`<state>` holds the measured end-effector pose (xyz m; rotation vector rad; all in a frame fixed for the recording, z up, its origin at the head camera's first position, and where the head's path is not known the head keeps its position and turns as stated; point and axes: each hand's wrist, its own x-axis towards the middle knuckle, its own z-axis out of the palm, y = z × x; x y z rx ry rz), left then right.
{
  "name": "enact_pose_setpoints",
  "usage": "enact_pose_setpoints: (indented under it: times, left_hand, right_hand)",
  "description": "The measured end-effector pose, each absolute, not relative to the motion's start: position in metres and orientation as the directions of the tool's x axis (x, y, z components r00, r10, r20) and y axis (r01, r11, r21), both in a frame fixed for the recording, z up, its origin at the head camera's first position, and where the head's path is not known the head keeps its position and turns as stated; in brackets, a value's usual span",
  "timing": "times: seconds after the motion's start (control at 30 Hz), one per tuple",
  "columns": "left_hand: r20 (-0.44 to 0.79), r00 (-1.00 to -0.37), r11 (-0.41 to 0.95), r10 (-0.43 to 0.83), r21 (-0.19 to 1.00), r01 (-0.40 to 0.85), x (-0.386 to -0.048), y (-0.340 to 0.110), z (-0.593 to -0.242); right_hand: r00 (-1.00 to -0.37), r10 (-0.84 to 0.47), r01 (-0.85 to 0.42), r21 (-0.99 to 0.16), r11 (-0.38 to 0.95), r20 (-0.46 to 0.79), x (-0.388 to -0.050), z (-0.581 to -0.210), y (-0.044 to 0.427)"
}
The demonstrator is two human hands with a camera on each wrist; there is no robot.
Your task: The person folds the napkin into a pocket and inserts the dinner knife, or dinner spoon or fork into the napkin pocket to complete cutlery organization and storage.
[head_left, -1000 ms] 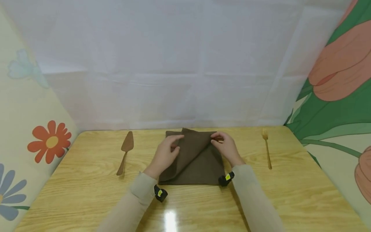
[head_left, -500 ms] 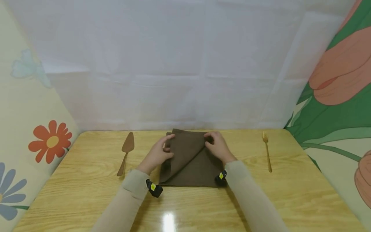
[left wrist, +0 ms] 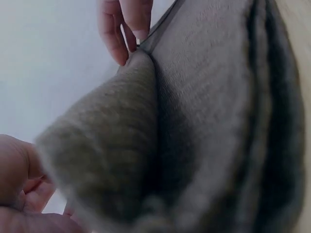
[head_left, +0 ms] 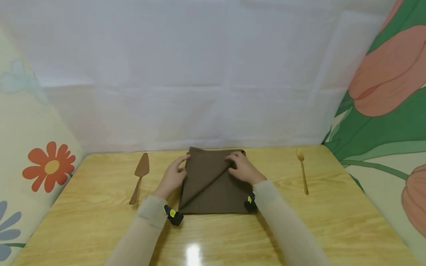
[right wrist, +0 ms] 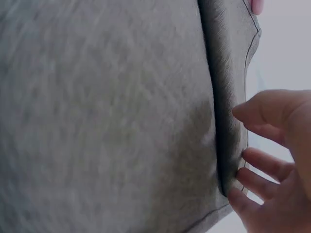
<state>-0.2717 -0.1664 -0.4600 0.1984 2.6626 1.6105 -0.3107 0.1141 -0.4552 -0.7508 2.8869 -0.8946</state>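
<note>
A dark brown cloth napkin [head_left: 206,188] lies folded in layers, its top flap turned over along a diagonal from the lower left to the upper right. At its left edge is my left hand [head_left: 171,179], the index finger reaching the upper left corner and the thumb apart below. My right hand [head_left: 244,168] rests its fingers on the upper right end of the diagonal fold. Up close in the right wrist view, the spread fingers [right wrist: 260,184] touch the rolled fold. In the left wrist view the raised flap [left wrist: 107,131] partly hides the left fingers.
A cake server [head_left: 141,171] lies left of the napkin on the wooden table [head_left: 100,221]. To the right is a gold fork [head_left: 302,170]. A white sheet [head_left: 159,74] hangs behind the table, with flower-painted walls on both sides.
Both hands have shifted left across the napkin. The turned-over flap has moved left with them, now nearly meeting the napkin's left edge and lying flatter.
</note>
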Motion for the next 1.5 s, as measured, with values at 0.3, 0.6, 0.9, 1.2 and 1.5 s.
enact_pose_setpoints:
  times: [0.3, 0.6, 0.9, 1.2, 1.5]
  left_hand:
    - [0.133, -0.986, 0.567, 0.105, 0.806, 0.169, -0.279, -0.169, -0.464]
    - [0.161, -0.978, 0.622, 0.129, 0.756, 0.206, -0.274, -0.163, -0.454]
    - [0.166, -0.871, 0.667, 0.463, 0.582, 0.466, -0.242, -0.112, -0.429]
    - [-0.09, -0.878, 0.803, 0.47, 0.457, 0.383, -0.227, -0.084, -0.445]
    - [-0.142, -0.912, 0.875, 0.386, 0.37, 0.312, -0.226, -0.092, -0.443]
  right_hand:
    - [-0.866, -0.501, -0.469, -0.352, 0.81, 0.002, -0.315, -0.449, 0.113]
    - [-0.874, -0.481, -0.423, -0.385, 0.82, -0.066, -0.313, -0.449, 0.119]
    - [-0.85, -0.519, -0.458, -0.358, 0.814, -0.091, -0.302, -0.438, 0.117]
    - [-0.839, -0.525, -0.434, -0.403, 0.806, -0.147, -0.293, -0.443, 0.116]
    - [-0.812, -0.531, -0.37, -0.492, 0.788, -0.24, -0.297, -0.442, 0.107]
